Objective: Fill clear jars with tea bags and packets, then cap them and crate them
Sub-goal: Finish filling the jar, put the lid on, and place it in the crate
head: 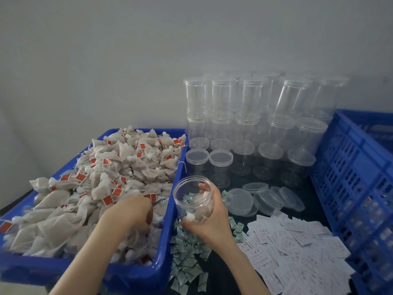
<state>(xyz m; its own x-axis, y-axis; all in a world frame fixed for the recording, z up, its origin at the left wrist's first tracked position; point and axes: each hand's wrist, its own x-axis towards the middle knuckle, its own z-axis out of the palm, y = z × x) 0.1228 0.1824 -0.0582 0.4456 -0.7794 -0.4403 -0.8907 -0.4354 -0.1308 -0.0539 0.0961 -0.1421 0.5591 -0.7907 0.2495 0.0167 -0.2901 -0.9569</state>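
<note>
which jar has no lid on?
The jar gripped in the right hand, tilted beside the blue bin. Its mouth is open with tea bags inside; the stacked jars behind are capped.

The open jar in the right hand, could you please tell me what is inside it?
The jar holds at least one tea bag with a white knot near the bottom and a small greenish packet. The right hand wraps around it and covers part of the contents.

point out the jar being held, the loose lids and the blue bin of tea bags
held jar (191, 188): head view, clear wall just under the open rim
loose lids (241, 201): head view, top of nearest lid
blue bin (170, 209): head view, right side wall
</note>
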